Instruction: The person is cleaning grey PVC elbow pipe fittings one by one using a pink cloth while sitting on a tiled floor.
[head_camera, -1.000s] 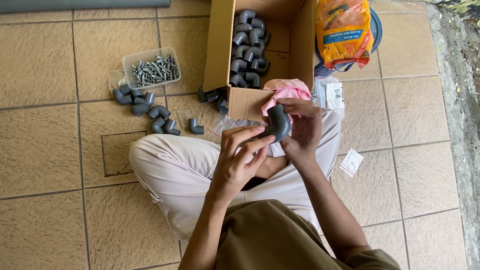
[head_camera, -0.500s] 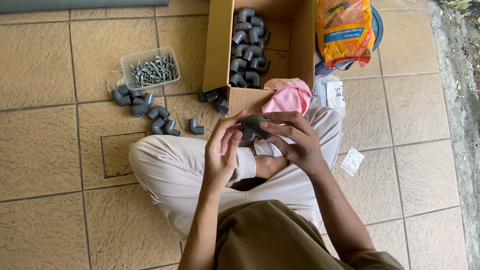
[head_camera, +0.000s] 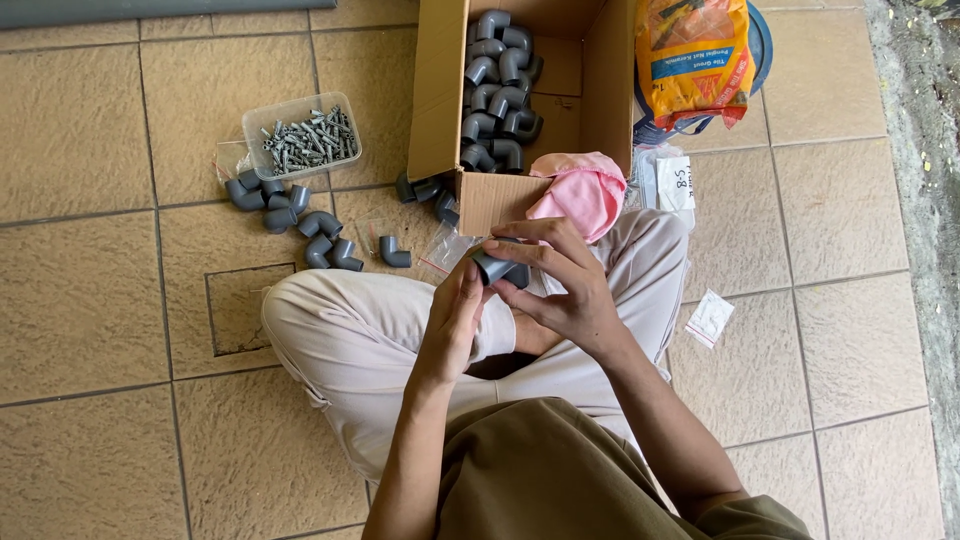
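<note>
Floor: tiled floor (head_camera: 90, 300) carries everything; the person sits cross-legged near its lower middle.
Cardboard box: open cardboard box (head_camera: 440, 90) at the top edge of the floor, middle, with grey pipe elbows (head_camera: 500, 70) heaped inside.
Orange bag: orange bag (head_camera: 695, 60) just right of the box, toward the top right corner.
Pink cloth: pink cloth (head_camera: 580, 190) lies against the box's near flap, above the right knee.
Screw tray: clear tray of screws (head_camera: 303, 140) left of the box.
Loose elbows: loose elbows (head_camera: 290, 215) scattered on the tiles just below the tray.
Small packets: clear packet (head_camera: 712, 318) on the tiles right of the knee.
Held elbow: grey elbow fitting (head_camera: 500, 268) held over the lap, in front of the box flap.
Right hand: right hand (head_camera: 565, 290) wraps the fitting from above, fingers clasped round it.
Left hand: left hand (head_camera: 455, 315) presses its fingertips against the fitting's near end.
Step in hand: judged as working on or checking one fitting with both hands.
Next move calls for: a steady right-hand clasp while the left fingers work at the opening.
</note>
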